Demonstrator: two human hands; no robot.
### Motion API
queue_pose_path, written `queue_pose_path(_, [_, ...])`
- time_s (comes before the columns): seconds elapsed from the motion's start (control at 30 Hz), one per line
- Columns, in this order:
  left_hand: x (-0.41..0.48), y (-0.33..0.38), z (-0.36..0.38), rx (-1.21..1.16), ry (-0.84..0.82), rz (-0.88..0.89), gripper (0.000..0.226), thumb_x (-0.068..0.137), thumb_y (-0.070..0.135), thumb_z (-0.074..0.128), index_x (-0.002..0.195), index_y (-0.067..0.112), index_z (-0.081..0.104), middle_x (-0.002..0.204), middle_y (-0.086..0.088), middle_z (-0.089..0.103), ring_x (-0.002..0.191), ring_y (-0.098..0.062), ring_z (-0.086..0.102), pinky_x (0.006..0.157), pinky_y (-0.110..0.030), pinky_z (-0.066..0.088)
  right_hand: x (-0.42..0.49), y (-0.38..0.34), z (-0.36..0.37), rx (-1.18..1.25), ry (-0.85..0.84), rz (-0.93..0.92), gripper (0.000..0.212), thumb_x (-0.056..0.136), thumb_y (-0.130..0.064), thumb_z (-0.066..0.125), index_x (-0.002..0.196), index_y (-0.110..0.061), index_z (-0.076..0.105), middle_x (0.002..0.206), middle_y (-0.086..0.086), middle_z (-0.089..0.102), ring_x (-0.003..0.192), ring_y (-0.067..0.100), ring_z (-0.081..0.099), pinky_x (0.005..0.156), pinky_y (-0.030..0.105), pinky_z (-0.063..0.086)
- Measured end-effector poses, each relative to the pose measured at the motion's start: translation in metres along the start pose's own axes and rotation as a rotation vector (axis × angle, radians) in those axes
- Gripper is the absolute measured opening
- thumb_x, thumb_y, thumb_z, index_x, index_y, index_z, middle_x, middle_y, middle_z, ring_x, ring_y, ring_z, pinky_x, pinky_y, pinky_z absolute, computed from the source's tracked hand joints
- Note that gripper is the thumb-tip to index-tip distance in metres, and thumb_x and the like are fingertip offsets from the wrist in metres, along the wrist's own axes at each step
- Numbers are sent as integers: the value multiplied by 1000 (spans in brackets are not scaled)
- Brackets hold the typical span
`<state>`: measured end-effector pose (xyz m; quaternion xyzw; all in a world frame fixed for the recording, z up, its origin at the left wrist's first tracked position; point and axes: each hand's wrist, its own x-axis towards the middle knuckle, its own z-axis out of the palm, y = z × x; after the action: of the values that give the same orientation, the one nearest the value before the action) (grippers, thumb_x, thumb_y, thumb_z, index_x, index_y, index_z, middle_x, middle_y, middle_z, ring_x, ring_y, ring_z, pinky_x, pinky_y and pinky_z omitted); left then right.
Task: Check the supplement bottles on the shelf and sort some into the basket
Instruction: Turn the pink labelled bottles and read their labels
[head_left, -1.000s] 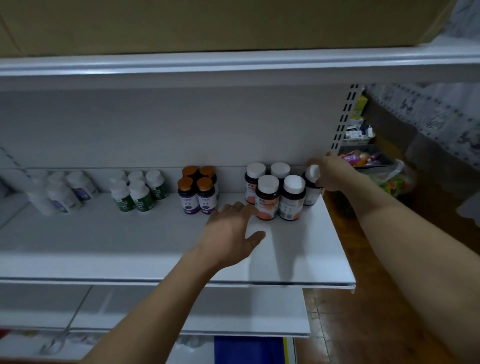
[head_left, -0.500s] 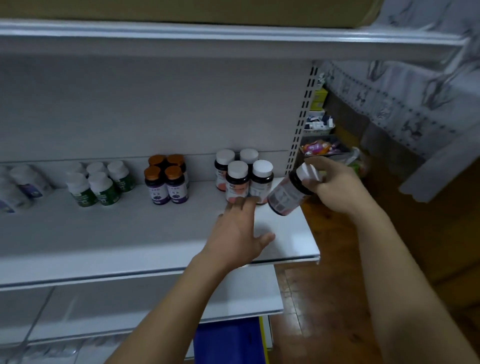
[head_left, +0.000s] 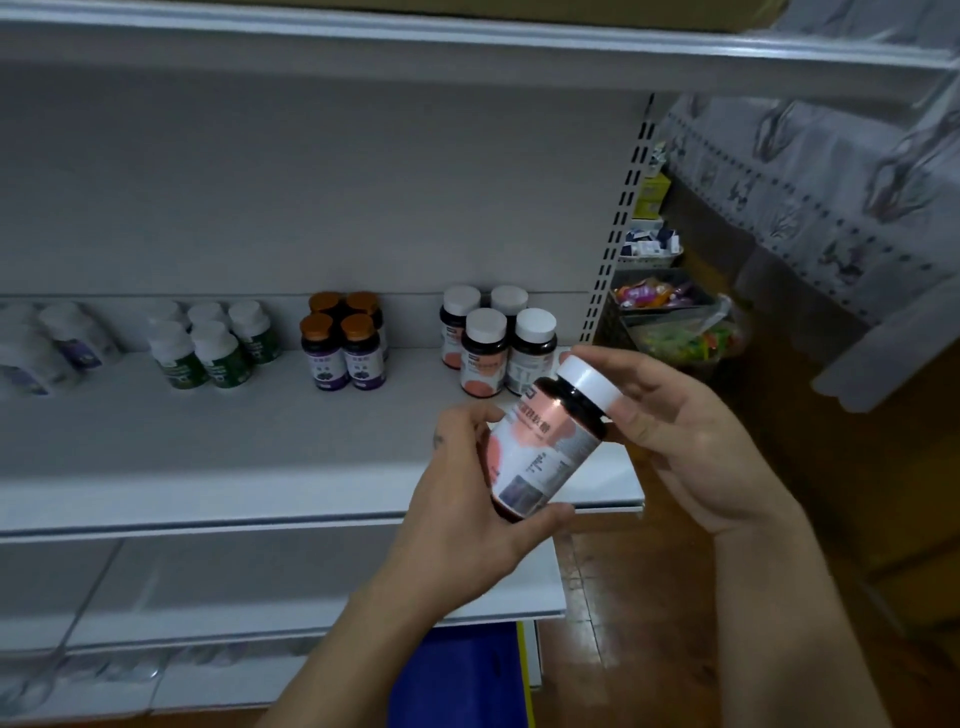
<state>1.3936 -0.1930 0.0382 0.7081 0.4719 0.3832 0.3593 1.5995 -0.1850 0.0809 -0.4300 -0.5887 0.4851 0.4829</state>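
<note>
White metal shelf (head_left: 208, 447) is spanning the view, carrying bottles along its back edge. Wooden floor (head_left: 675, 597) is showing past its right end. Blue container (head_left: 457, 675) is sitting low, under the lower shelf (head_left: 311, 587); possibly the basket, but too cut off to tell. Both hands are meeting in front of the shelf's right end, clamping one bottle between them. Left hand (head_left: 467, 514) is wrapping the body and base of the held bottle (head_left: 540, 447); right hand (head_left: 670, 431) is gripping its white cap (head_left: 589, 382). Held bottle is tilting, cap up and right, dark body with a pink label, lifted off the shelf. Four white-capped dark bottles (head_left: 485, 353) are standing just behind the hands. Orange-capped bottles (head_left: 343, 348), four, are standing mid-shelf. Green-labelled white bottles (head_left: 208, 348) are clustering further left. Pale bottles (head_left: 47, 348) at far left are reading as blur.
</note>
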Motion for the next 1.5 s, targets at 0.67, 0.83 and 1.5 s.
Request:
queue_pose_path(0.67, [-7, 9, 14, 32, 17, 126, 96, 41, 68, 82, 114, 62, 19, 121, 23, 34, 108, 1, 48, 81, -25, 55, 3, -2, 5, 218, 28, -51, 45, 75, -44, 76, 113, -22, 69, 123, 8, 66, 111, 26, 61, 85, 28, 53])
queue_pose_path(0.83, [-7, 11, 15, 19, 34, 110, 98, 36, 72, 80, 111, 66, 17, 120, 32, 30, 107, 6, 46, 81, -21, 54, 6, -3, 6, 240, 35, -43, 44, 76, -43, 75, 114, -21, 69, 124, 8, 65, 111, 27, 61, 85, 28, 53])
queue_pose_path(1.5, [-6, 3, 25, 69, 42, 43, 97, 49, 57, 88, 116, 55, 18, 118, 27, 34, 107, -1, 51, 82, -16, 51, 9, 3, 5, 158, 93, 10, 29, 85, -18, 55, 111, -18, 67, 118, 7, 67, 109, 27, 61, 82, 32, 49])
